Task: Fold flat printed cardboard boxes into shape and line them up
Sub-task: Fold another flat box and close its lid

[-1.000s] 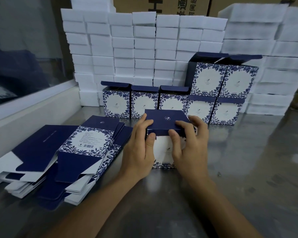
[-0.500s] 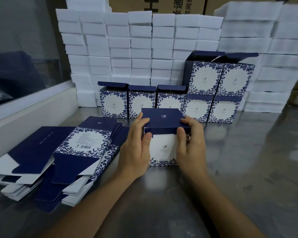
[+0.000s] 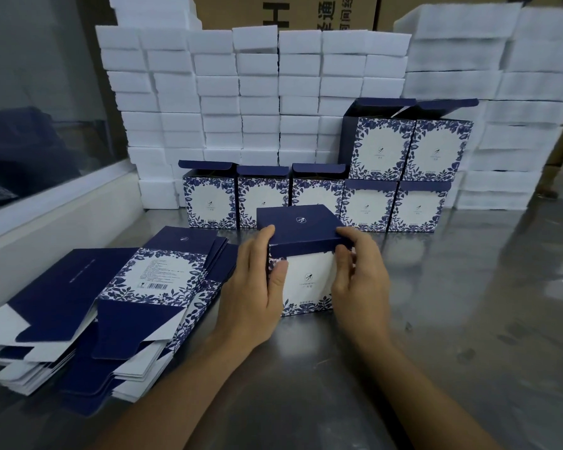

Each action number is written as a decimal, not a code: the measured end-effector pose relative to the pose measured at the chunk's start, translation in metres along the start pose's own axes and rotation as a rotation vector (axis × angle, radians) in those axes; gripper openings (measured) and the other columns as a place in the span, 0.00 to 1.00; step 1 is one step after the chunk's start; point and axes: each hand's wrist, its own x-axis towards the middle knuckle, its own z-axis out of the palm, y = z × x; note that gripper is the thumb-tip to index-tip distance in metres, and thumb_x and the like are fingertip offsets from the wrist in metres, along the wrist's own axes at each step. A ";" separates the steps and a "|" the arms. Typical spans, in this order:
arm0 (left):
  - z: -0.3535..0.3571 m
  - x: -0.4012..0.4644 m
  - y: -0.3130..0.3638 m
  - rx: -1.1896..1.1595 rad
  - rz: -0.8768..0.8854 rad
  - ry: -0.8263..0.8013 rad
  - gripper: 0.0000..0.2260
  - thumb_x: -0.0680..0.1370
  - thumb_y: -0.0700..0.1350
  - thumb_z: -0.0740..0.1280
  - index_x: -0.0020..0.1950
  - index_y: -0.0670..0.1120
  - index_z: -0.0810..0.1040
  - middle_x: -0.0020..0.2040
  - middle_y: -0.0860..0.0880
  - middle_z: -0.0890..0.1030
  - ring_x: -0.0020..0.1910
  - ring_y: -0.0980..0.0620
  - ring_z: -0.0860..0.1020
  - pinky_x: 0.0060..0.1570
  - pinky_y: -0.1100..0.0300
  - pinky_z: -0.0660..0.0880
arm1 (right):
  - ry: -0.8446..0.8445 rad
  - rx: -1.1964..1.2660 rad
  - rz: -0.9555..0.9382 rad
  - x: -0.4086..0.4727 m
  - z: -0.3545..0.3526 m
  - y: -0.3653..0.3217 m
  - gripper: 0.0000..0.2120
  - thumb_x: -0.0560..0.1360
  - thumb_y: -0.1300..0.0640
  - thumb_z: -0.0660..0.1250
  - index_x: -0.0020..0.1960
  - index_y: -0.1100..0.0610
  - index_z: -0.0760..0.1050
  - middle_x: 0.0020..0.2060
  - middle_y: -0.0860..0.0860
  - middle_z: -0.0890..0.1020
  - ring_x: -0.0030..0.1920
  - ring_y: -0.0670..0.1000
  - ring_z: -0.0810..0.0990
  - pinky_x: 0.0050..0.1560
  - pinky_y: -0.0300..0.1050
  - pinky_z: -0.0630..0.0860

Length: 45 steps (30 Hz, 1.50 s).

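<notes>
We have the box (image 3: 306,271) upright on the steel table (image 3: 468,319), before the finished row (image 3: 312,199). Left hand (image 3: 254,297) and right hand (image 3: 361,280) both clasp its sides at the lid; light, thin card, likely crushable, so hold by the edges

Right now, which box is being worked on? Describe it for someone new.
On the steel table, in front of the row of folded boxes, stands one floral box between the left hand and right hand. Only its navy lid is down.
</notes>
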 end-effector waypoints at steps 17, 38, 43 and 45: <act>-0.013 0.001 -0.006 -0.118 0.106 -0.249 0.42 0.67 0.51 0.63 0.79 0.61 0.50 0.70 0.54 0.60 0.58 0.51 0.73 0.50 0.55 0.74 | -0.218 -0.154 0.155 -0.017 0.015 -0.011 0.66 0.58 0.36 0.79 0.72 0.28 0.27 0.63 0.49 0.63 0.64 0.55 0.73 0.57 0.51 0.75; -0.005 0.015 -0.028 -0.688 -0.598 -0.063 0.08 0.80 0.41 0.65 0.42 0.43 0.79 0.32 0.47 0.78 0.31 0.51 0.75 0.29 0.61 0.72 | 0.088 -0.400 0.226 0.181 0.081 -0.030 0.56 0.65 0.29 0.71 0.79 0.37 0.37 0.74 0.62 0.59 0.66 0.67 0.70 0.60 0.67 0.70; -0.006 0.015 -0.029 -0.698 -0.612 -0.051 0.08 0.79 0.39 0.65 0.41 0.41 0.78 0.32 0.44 0.77 0.30 0.50 0.74 0.29 0.60 0.72 | -0.053 -0.617 0.248 0.187 0.098 -0.008 0.42 0.75 0.31 0.63 0.79 0.38 0.42 0.79 0.59 0.47 0.72 0.65 0.63 0.61 0.67 0.69; -0.004 0.015 -0.027 -0.694 -0.614 -0.062 0.08 0.79 0.41 0.66 0.40 0.41 0.78 0.31 0.45 0.77 0.30 0.50 0.74 0.30 0.58 0.72 | -0.097 -0.696 0.212 0.183 0.101 -0.003 0.33 0.78 0.34 0.60 0.78 0.42 0.53 0.79 0.57 0.46 0.74 0.64 0.59 0.62 0.66 0.67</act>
